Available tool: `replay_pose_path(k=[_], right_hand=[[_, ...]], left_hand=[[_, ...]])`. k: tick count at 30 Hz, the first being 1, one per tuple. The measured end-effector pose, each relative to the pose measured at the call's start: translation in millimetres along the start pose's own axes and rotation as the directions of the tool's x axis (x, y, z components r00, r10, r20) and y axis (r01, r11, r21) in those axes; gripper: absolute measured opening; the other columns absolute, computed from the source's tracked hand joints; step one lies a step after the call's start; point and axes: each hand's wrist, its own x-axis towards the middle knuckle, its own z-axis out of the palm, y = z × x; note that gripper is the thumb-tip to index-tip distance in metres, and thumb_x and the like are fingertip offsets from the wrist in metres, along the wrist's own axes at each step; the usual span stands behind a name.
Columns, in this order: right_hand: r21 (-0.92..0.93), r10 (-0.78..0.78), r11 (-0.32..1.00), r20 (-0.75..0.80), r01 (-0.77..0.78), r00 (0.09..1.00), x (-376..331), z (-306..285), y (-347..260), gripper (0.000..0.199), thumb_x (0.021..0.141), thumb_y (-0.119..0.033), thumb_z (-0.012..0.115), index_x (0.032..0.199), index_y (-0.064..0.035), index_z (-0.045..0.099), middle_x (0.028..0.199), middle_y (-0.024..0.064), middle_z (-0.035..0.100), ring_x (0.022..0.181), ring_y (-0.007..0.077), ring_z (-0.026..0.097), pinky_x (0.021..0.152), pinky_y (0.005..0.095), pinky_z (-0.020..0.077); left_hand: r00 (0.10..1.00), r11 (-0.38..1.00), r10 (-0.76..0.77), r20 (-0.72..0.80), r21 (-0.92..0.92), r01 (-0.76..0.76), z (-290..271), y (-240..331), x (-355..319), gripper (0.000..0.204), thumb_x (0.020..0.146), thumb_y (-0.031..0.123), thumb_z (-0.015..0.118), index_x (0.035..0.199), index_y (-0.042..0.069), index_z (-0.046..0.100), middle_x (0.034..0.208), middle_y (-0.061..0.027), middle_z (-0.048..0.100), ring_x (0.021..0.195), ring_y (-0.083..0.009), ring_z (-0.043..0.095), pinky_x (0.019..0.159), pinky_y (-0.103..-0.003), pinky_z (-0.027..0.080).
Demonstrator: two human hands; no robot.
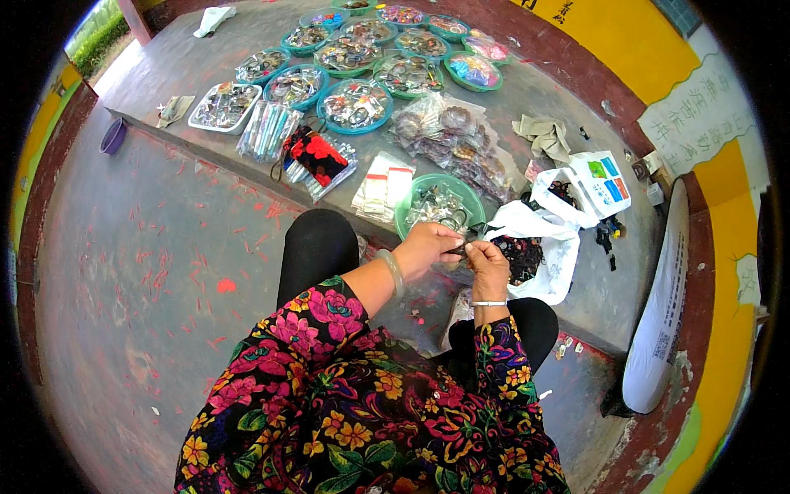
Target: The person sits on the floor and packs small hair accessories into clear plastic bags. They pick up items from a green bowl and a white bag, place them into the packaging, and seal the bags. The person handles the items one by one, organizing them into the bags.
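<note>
Both hands meet just in front of a green basin (400,216) that holds several small clear packets. My left hand (428,249) is closed, its fingertips pinching a small dark thing (462,249), too small to name. My right hand (489,265) pinches the same dark thing from the other side. Right beside it stands an open white plastic bag (561,267) with a heap of black bands or loops (522,257) inside. Left of the basin lie flat white packets (383,188) with red stripes.
Several basins (355,107) of packaged trinkets cover the raised floor ahead. Clear bags of brown rings (461,140) and a red-and-black pouch (318,156) lie nearer. Another white bag (605,191) stands at right, before a long white panel (657,329). The step's edge (206,156) runs across.
</note>
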Motion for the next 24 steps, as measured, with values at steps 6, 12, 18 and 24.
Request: replay_pose_path(k=[6, 12, 18, 24], right_hand=[[0.037, 0.043, 0.998, 0.055, -0.045, 0.998, 2.9, -2.7, -1.7, 0.008, 0.076, -0.004, 0.063, 0.084, -0.0013, 0.063, 0.075, 0.0000, 0.060, 0.061, 0.0057, 0.049, 0.053, 0.0184, 0.0378], [0.114, 0.142, 0.981, 0.118, -0.156, 0.983, 2.8, -6.8, -4.2, 0.019, 0.077, -0.002, 0.062, 0.095, -0.0010, 0.064, 0.085, 0.0035, 0.063, 0.067, 0.0076, 0.053, 0.056, 0.0194, 0.0417], [0.126, 0.143, 0.979, 0.128, -0.159, 0.981, 0.4, -4.8, -8.8, 0.018, 0.078, 0.001, 0.059, 0.095, 0.0004, 0.064, 0.086, 0.0031, 0.062, 0.071, 0.0077, 0.054, 0.060, 0.0195, 0.0422], [-0.098, -0.059, 0.991, 0.261, 0.087, 0.964, -2.1, -4.2, -20.8, 0.019, 0.077, 0.006, 0.054, 0.092, 0.0012, 0.064, 0.085, 0.0016, 0.058, 0.077, 0.0087, 0.053, 0.066, 0.0192, 0.0408]], left_hand=[[0.999, 1.000, -0.018, 0.045, 0.012, 0.018, -3.0, 1.9, 0.6, 0.013, 0.084, 0.004, 0.055, 0.090, -0.006, 0.057, 0.091, -0.0099, 0.057, 0.080, -0.0157, 0.058, 0.070, -0.026, 0.054], [0.996, 0.998, -0.052, 0.072, 0.035, 0.050, -3.1, 4.5, -2.0, 0.013, 0.084, 0.005, 0.054, 0.091, -0.006, 0.057, 0.091, -0.0095, 0.057, 0.081, -0.0152, 0.058, 0.070, -0.025, 0.053], [0.992, 0.996, -0.066, 0.110, -0.050, 0.072, -6.2, 6.5, -2.0, 0.014, 0.085, 0.005, 0.053, 0.093, -0.005, 0.056, 0.093, -0.0091, 0.056, 0.082, -0.0156, 0.058, 0.074, -0.027, 0.053], [0.974, 0.993, -0.105, 0.203, -0.040, 0.115, -12.2, 16.6, -4.2, 0.012, 0.084, 0.004, 0.053, 0.092, -0.005, 0.055, 0.093, -0.0093, 0.055, 0.086, -0.0170, 0.057, 0.076, -0.029, 0.053]])
